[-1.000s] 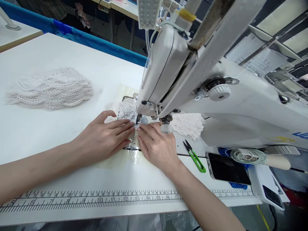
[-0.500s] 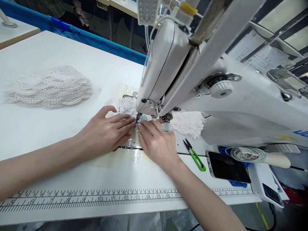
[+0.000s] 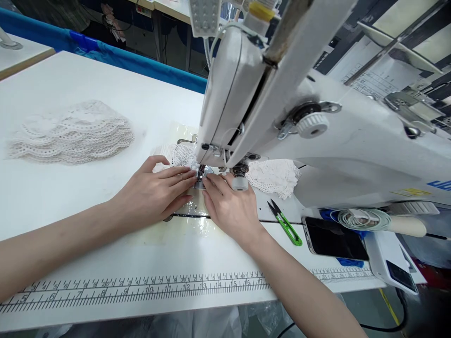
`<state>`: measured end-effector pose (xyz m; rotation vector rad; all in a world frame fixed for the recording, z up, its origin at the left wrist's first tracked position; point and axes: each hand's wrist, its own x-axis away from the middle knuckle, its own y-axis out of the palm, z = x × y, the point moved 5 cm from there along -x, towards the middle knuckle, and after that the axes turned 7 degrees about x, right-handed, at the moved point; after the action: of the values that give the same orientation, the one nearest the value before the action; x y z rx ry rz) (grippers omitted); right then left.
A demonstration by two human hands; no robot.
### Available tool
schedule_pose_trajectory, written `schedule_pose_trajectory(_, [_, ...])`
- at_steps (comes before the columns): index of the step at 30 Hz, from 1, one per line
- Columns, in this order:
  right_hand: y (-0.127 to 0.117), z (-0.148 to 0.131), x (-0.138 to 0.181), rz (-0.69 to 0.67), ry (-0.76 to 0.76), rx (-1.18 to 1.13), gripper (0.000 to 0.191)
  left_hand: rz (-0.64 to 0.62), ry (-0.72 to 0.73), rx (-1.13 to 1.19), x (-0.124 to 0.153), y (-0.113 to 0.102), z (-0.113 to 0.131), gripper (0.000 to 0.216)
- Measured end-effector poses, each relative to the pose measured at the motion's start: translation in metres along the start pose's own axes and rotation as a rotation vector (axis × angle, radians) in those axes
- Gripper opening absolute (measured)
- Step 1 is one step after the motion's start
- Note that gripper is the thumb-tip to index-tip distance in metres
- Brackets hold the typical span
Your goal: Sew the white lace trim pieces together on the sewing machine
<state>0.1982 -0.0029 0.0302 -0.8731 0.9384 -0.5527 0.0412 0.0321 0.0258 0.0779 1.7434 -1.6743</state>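
Note:
A sewing machine (image 3: 225,89) stands over the table, and its presser foot (image 3: 200,173) lies between my hands. My left hand (image 3: 155,191) is open and lies flat just left of the foot, its fingertips on the near edge of a piece of white lace (image 3: 178,153). To the right of the foot rests my right hand (image 3: 230,202), fingers stretched out and slightly bent, fingertips near the needle plate. Another white lace piece (image 3: 273,177) spreads beyond it, under the machine arm. What lies beneath the right fingers is hidden.
Layered white lace pieces (image 3: 73,134) lie on the left of the table. Green thread snips (image 3: 286,224), a phone (image 3: 334,238), a coiled cable (image 3: 364,218) and a white box-like device (image 3: 389,263) are at the right. A printed ruler (image 3: 148,291) runs along the front edge.
The view has shifted slightly, so the machine appears a little further left. Both hands keep nearly the same place beside the presser foot.

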Motion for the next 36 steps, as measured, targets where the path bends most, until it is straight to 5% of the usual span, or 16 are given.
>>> schedule_pose_trajectory(12, [-0.003,-0.002,0.002,0.007,-0.022,-0.073,0.024,0.022,-0.071,0.014,-0.002,-0.005,-0.009,0.03])
schedule_pose_trajectory(18, [-0.003,-0.016,-0.001,-0.132,-0.115,-0.287,0.028,-0.025,-0.125,0.011,0.003,-0.005,-0.025,0.037])
schedule_pose_trajectory(22, [-0.02,-0.009,0.001,0.147,-0.069,-0.139,0.012,0.045,-0.043,-0.132,0.008,-0.015,-0.016,0.027])
schedule_pose_trajectory(25, [-0.029,-0.012,0.003,0.248,-0.08,-0.133,0.018,0.077,-0.006,-0.062,0.007,-0.018,-0.011,0.019])
schedule_pose_trajectory(28, [-0.027,-0.022,0.003,0.167,-0.133,-0.232,0.02,0.01,0.044,0.038,0.004,-0.011,-0.011,0.029])
schedule_pose_trajectory(36, [-0.019,-0.019,0.003,-0.015,0.009,-0.124,0.017,-0.024,0.075,0.059,0.006,-0.001,-0.012,0.044])
